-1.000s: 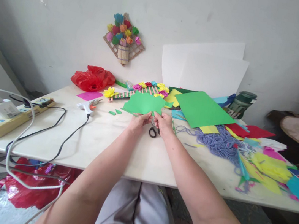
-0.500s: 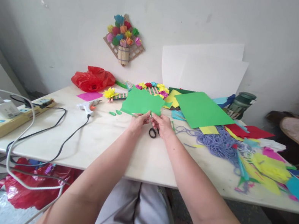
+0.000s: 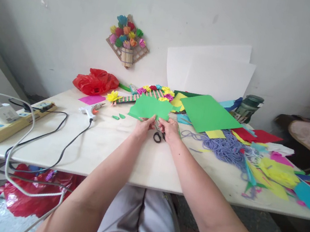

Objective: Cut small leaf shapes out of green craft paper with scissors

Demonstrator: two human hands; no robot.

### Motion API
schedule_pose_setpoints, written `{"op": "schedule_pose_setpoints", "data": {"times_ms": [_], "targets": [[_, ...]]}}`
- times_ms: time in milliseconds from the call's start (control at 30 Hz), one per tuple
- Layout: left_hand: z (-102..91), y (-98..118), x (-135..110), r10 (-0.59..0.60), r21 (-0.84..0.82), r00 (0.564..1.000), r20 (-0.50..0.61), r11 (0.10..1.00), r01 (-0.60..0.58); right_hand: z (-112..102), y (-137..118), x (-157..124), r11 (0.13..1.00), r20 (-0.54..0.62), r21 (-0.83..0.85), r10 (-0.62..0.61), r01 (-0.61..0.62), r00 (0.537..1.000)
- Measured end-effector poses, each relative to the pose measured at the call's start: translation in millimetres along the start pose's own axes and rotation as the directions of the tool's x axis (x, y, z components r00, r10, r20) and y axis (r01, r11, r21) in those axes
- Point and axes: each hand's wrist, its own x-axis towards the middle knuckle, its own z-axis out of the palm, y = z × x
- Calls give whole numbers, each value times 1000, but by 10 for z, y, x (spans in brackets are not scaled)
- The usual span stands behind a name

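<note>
In the head view a jagged-edged sheet of green paper [image 3: 150, 107] is held up over the table in front of me. My left hand [image 3: 145, 124] is closed, pinching the near edge of the paper between thumb and fingers. Close beside it, my right hand [image 3: 169, 128] pinches the same edge, its fingers closed. Black-handled scissors [image 3: 157, 137] show just below and between the hands; the blades are hidden, and I cannot tell whether the right hand touches them. Small green leaf-shaped cutouts [image 3: 119, 116] lie left of the paper.
A glue gun [image 3: 88, 110] and a power strip [image 3: 16, 121] with cables lie left. At right are a large green sheet [image 3: 209, 113], purple yarn [image 3: 226, 146] and paper scraps. Behind stand a flower-trimmed woven piece [image 3: 143, 95], a red bag [image 3: 95, 81] and a dark jar [image 3: 248, 108].
The green paper has turned and tilted between the hands, showing more of the woven piece behind it. Both hands keep their pinch in nearly the same place.
</note>
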Motion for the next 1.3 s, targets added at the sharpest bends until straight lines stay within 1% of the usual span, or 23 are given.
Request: {"op": "schedule_pose_setpoints", "data": {"times_ms": [133,200,333,400,500,600,767,867,967,1100,1233,1300], "targets": [[-4,12,-2,-2,10,1000,-5,1000,2,29,-1,-28,1000,-25,-15,-8,7,1000],[-11,27,-5,10,13,1000,3,1000,-10,33,3,-36,1000,-17,-5,11,-11,1000],[-31,61,-18,61,49,998,14,997,-62,5,9,-31,996,81,13,86,-88,993],[-33,74,-31,76,73,997,32,994,-78,-11,10,-26,994,112,18,103,-106,988],[-23,82,-53,80,102,995,60,991,-85,-25,14,-14,996,107,35,80,-85,991],[-13,73,-65,84,118,995,57,989,-90,-35,18,4,997,97,39,62,-66,993],[-35,46,-54,73,65,995,63,995,-77,-46,7,-3,997,155,57,49,-59,987],[-65,43,-38,54,18,996,77,998,-56,-47,-12,-30,993,193,70,80,-95,978],[-97,56,-20,47,-18,997,59,999,-46,-54,-26,-38,990,214,60,109,-124,971],[-118,80,-12,47,-41,999,27,998,-45,-75,-28,-15,995,197,50,74,-86,978],[-101,85,-27,1,-11,997,77,1000,-1,-77,-20,-4,999,136,23,21,-25,991],[-95,76,-27,7,22,996,93,1000,-9,-69,-15,-10,1000,115,16,1,-2,993]]}}
